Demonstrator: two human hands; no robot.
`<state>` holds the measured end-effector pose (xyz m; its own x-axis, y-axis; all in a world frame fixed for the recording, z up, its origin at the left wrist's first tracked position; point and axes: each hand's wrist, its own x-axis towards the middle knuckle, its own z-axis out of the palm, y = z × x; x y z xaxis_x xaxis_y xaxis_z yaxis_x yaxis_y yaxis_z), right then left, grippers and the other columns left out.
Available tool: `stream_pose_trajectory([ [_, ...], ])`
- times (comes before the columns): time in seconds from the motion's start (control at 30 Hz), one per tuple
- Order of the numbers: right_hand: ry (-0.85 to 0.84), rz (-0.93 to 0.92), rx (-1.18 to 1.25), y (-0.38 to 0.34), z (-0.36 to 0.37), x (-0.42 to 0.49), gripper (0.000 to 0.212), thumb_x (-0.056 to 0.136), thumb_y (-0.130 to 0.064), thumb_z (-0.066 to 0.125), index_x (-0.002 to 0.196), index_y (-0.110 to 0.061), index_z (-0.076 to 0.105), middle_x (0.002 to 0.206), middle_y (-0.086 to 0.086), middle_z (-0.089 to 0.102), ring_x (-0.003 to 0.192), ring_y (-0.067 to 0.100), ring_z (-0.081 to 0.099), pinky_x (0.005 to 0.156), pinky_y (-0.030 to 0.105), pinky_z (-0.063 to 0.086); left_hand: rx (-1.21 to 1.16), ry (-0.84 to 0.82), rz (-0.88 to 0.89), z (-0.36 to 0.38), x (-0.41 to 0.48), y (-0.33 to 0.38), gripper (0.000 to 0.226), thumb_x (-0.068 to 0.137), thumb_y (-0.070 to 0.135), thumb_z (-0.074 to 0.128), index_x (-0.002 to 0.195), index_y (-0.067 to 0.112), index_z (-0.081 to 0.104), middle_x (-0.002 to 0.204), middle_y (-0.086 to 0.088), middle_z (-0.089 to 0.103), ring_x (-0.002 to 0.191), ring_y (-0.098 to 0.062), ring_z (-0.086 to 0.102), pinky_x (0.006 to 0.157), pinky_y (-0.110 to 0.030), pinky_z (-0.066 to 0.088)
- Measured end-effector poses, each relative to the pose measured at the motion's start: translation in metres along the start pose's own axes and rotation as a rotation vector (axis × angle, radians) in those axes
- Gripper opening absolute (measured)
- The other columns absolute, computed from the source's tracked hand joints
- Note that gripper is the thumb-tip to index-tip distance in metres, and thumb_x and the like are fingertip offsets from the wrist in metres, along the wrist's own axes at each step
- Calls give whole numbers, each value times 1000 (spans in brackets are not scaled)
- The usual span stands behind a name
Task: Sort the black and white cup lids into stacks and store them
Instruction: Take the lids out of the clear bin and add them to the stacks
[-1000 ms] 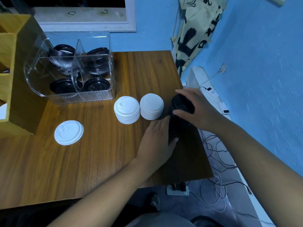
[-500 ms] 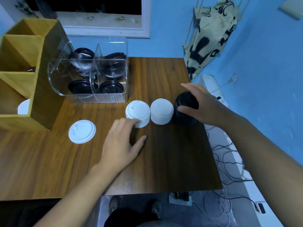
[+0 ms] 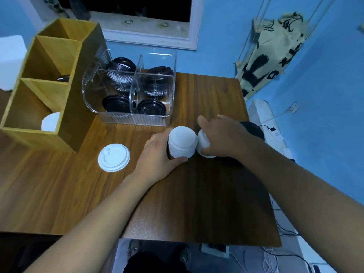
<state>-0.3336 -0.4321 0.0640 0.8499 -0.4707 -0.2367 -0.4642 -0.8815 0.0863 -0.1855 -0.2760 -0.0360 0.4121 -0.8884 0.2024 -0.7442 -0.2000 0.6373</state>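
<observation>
The scene is dim with a cold blue cast, and the window (image 3: 137, 8) at the top is black. Soft light seems to fall from above. It leaves a pale sheen on the near part of the surface (image 3: 145, 223) and a broad dark shadow beneath the left hand (image 3: 157, 160) and right hand (image 3: 226, 138). The left white stack (image 3: 182, 142) and right white stack (image 3: 202, 141) look washed out, their ridges lost. The clear bin (image 3: 153, 119) carries faint glints. Straight lines bow toward the edges, and the top left corner is smeared.
</observation>
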Motion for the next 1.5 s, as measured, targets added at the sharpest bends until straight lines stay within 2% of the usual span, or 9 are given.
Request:
stream_pose_trajectory([
  [0.07, 29, 5, 96, 4, -6, 0, 68, 78, -51, 77, 124, -28, 33, 103, -5, 57, 93, 18, 56, 70, 30, 44, -27, 5, 3, 0, 0, -2, 84, 74, 55, 83, 146, 34, 44, 140, 11, 58, 127, -15, 49, 103, -44, 45],
  [0.13, 97, 9, 167, 8, -12, 0, 61, 76, -46, 80, 110, -30, 32, 87, -11, 45, 84, 14, 50, 58, 25, 33, -41, 16, 15, 0, -1, -2, 82, 74, 53, 84, 144, 35, 45, 138, 12, 59, 125, -14, 50, 102, -42, 45],
  [0.33, -44, -9, 181, 6, 6, 8, 75, 69, -51, 85, 117, -32, 32, 110, -5, 54, 94, 14, 53, 73, 32, 47, -48, 20, 12, 1, 0, -5, 81, 73, 57, 83, 143, 36, 47, 135, 14, 60, 123, -12, 51, 102, -41, 45],
  [0.53, -92, -9, 99, -1, 13, 17, 84, 70, -45, 87, 127, -27, 27, 121, 2, 54, 95, 18, 56, 69, 33, 45, -52, 37, 10, 3, 0, -7, 83, 71, 52, 86, 142, 35, 48, 133, 13, 60, 123, -14, 50, 99, -35, 41],
  [0.8, 21, 41, 120, -4, -13, 15, 86, 68, -38, 88, 127, -30, 26, 117, 0, 52, 104, 22, 57, 76, 38, 54, -80, 58, -21, 3, 2, -12, 80, 68, 54, 85, 138, 35, 52, 129, 18, 61, 124, -11, 53, 100, -41, 49],
  [1.0, 192, -26, 355, -22, -45, -1, 63, 70, -37, 85, 108, -31, 36, 93, -11, 47, 77, 9, 52, 55, 26, 36, -80, 74, -37, 2, 0, -9, 83, 66, 48, 89, 139, 31, 54, 128, 13, 63, 123, -12, 50, 98, -37, 47],
  [1.13, 176, -140, 423, -41, -14, 7, 70, 74, -39, 84, 129, -29, 41, 131, -7, 46, 106, 16, 54, 78, 33, 50, -83, 42, -40, 1, 0, -7, 80, 66, 52, 86, 136, 33, 53, 120, 10, 63, 117, -13, 49, 93, -41, 48],
  [1.3, 268, -165, 421, -42, 15, 9, 80, 84, -39, 77, 151, -30, 35, 162, -6, 22, 146, 16, 26, 110, 34, 31, -77, 46, -39, 1, 0, -7, 76, 65, 54, 86, 131, 31, 56, 116, 8, 64, 115, -15, 50, 91, -40, 49],
  [1.5, 271, -172, 345, -51, 20, 11, 85, 91, -40, 66, 159, -31, 17, 164, -9, 17, 147, 19, 19, 106, 41, 41, -75, 54, -31, -1, 0, -6, 69, 68, 59, 80, 126, 28, 60, 115, 6, 66, 111, -13, 52, 88, -37, 49],
])
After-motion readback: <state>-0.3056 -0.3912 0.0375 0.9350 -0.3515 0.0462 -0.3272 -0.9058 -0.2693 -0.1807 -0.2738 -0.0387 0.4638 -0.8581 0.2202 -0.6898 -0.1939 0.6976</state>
